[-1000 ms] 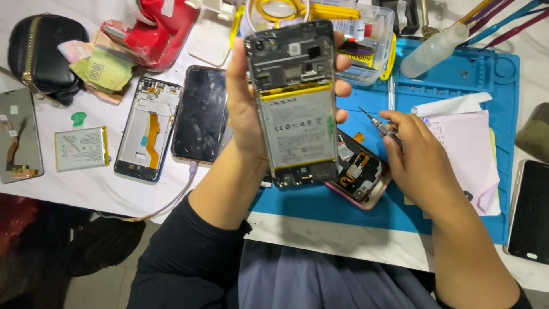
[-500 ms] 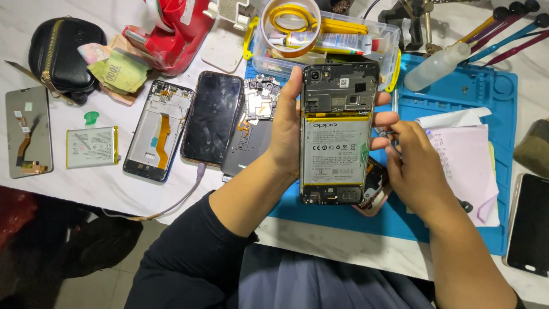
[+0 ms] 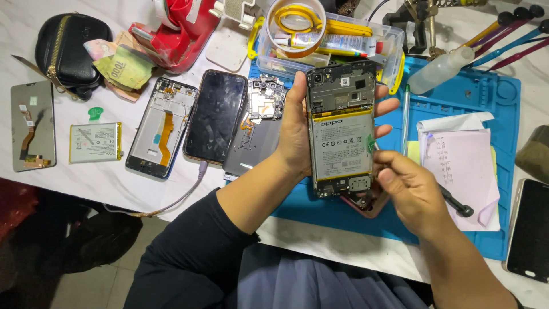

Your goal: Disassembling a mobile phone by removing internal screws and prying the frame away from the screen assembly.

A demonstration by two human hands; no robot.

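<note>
My left hand (image 3: 294,134) is shut on an opened phone (image 3: 341,137) and holds it upright above the blue work mat (image 3: 486,97). The phone's back is off, showing a pale battery and a dark frame. My right hand (image 3: 412,191) sits at the phone's lower right, shut on a thin black-handled tool (image 3: 457,205). The tool's tip is at a small green tab on the battery's right edge. Another opened phone lies partly hidden under the held one.
On the white table to the left lie a black-screened phone (image 3: 214,117), a phone frame with an orange flex (image 3: 160,129), a loose battery (image 3: 94,142), a screen panel (image 3: 31,126) and a black pouch (image 3: 68,48). A clear parts box (image 3: 343,43), a bottle (image 3: 437,71) and pink notes (image 3: 457,166) are near the mat.
My left hand has carried the opened phone to the right and lower, over the mat. My right hand has come in against the phone's right edge with the tool.
</note>
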